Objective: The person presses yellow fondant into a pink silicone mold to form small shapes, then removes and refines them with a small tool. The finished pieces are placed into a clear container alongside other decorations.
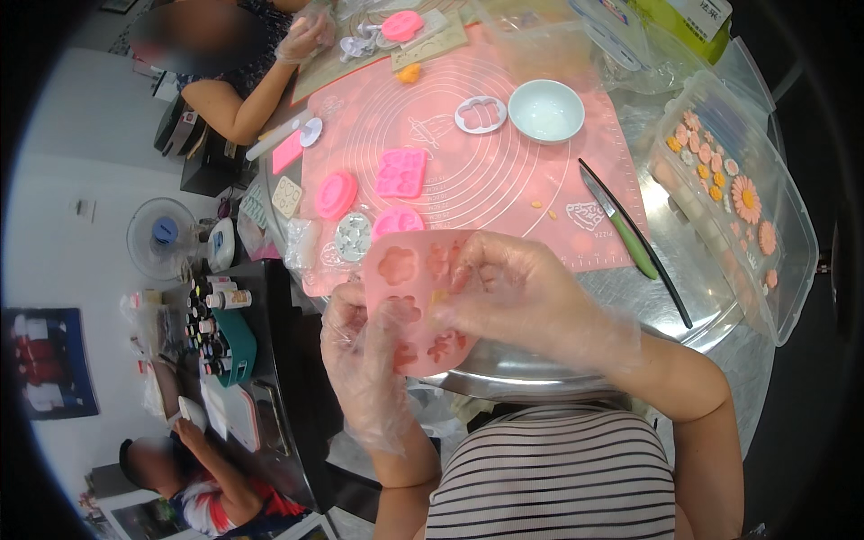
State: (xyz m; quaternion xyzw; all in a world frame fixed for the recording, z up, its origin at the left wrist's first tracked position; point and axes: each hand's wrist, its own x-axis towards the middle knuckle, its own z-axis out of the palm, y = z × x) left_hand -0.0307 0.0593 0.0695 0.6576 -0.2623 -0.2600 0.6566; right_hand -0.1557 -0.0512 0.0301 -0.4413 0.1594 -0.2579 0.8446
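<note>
A pale pink silicone mould [426, 358] with flower-shaped cavities is held up, tilted towards me, over the near edge of the table. My left hand [368, 358], in a clear plastic glove, grips its left side with the thumb across the front. My right hand [520, 297], gloved likewise, is against the mould's right side, its thumb pressed to the face and the other fingers curled. Beside that thumb, a small yellow piece [440, 297] shows in a cavity. Whether the right fingers pinch anything is hidden. Just beyond the mould lie a bright pink mould [399, 219] and a grey mould [353, 236].
A pink silicone baking mat [486, 196] bears a pale bowl [546, 111], an oval cutter [480, 115] and a green-handled knife [624, 233] next to a thin black stick [634, 239]. Right, a clear box [776, 307] contains flower pieces. A co-worker's gloved hand [307, 37] is across the table.
</note>
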